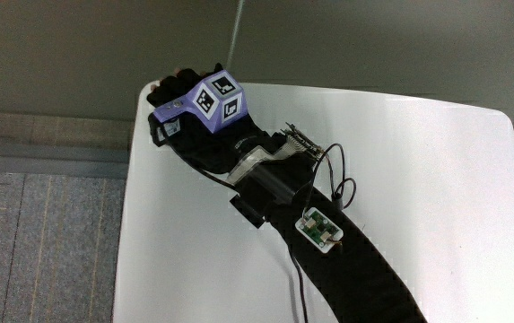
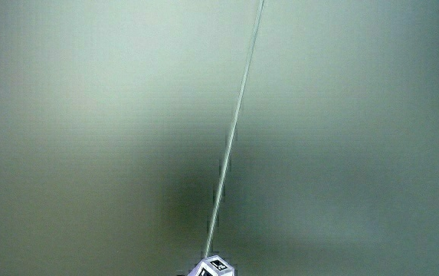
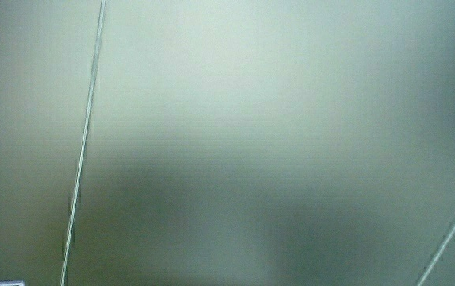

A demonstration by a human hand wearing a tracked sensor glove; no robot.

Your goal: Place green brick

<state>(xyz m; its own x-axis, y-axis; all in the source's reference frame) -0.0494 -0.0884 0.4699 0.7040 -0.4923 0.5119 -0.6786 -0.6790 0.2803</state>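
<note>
At the corner of the white rectangular table [image 1: 418, 197] farthest from the person sits the black-gloved hand [image 1: 178, 121], its patterned purple-and-white cube [image 1: 216, 100] facing upward. The forearm [image 1: 364, 269] runs in a slant from there back toward the person, carrying a small white circuit board [image 1: 319, 231] with thin wires.

No green brick shows anywhere. If the hand carries it, the glove hides it, and whether the hand grips anything cannot be told. So the brick's direction and long axis stay unknown; my guess is that it lies under the palm at that corner.

Count: one hand, one cube, one board, no brick visible. Both side views show only a pale wall, though a side view catches the cube's tip [image 2: 213, 267].
</note>
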